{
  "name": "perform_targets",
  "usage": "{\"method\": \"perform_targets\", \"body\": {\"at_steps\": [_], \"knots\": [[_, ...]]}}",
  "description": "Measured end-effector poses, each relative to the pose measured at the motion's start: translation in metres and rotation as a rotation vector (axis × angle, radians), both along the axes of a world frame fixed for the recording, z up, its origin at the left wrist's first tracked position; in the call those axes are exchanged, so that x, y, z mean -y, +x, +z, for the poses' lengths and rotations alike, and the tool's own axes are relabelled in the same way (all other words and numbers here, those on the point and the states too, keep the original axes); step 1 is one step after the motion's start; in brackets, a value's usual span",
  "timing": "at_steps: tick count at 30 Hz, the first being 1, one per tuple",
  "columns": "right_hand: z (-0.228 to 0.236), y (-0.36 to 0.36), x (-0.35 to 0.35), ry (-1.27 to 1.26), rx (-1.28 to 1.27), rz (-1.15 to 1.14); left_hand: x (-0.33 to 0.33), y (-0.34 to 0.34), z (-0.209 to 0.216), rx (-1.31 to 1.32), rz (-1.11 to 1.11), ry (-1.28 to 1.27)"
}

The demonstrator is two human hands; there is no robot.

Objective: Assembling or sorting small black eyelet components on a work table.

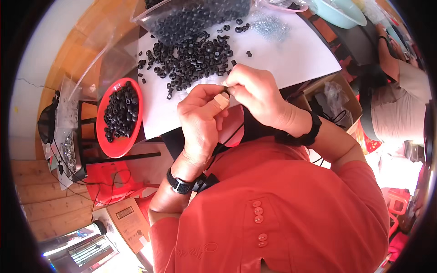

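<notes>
My left hand and my right hand meet over the near edge of the white tabletop. Both are closed, fingertips pinched together around a small dark piece that is mostly hidden, so its kind cannot be made out. Tan tape wraps the left thumb. Just beyond the hands lies a loose heap of small black plastic parts, knob-like and hollow. Behind it a clear plastic bin holds many more of them.
To the left, a red oval tray holds black parts. A pile of tiny clear or silvery pieces lies at the back, near a pale blue basin. An open cardboard box stands right of the table. Another person is at the far right.
</notes>
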State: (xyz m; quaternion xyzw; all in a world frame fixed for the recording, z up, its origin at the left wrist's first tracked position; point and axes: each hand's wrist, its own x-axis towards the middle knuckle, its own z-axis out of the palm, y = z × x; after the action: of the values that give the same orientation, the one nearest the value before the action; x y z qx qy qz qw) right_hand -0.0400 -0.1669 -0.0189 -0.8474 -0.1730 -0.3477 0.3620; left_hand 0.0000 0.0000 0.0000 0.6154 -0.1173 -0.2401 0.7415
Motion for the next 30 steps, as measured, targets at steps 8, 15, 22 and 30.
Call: {"method": "perform_targets", "body": {"at_steps": [8,15,22,30], "knots": [[0.005,-0.003,-0.01,0.038,0.08,0.03,-0.002,-0.007,0.006,0.004,0.056,-0.06],[0.002,-0.005,-0.013,0.118,0.03,0.088,-0.001,-0.002,0.007,0.04,0.078,-0.096],[-0.017,0.006,-0.025,0.092,0.132,-0.089,0.001,-0.001,0.002,-0.083,0.084,-0.213],[-0.005,0.005,-0.013,-0.006,0.131,-0.026,-0.01,0.001,0.011,-0.059,-0.08,0.016]]}}
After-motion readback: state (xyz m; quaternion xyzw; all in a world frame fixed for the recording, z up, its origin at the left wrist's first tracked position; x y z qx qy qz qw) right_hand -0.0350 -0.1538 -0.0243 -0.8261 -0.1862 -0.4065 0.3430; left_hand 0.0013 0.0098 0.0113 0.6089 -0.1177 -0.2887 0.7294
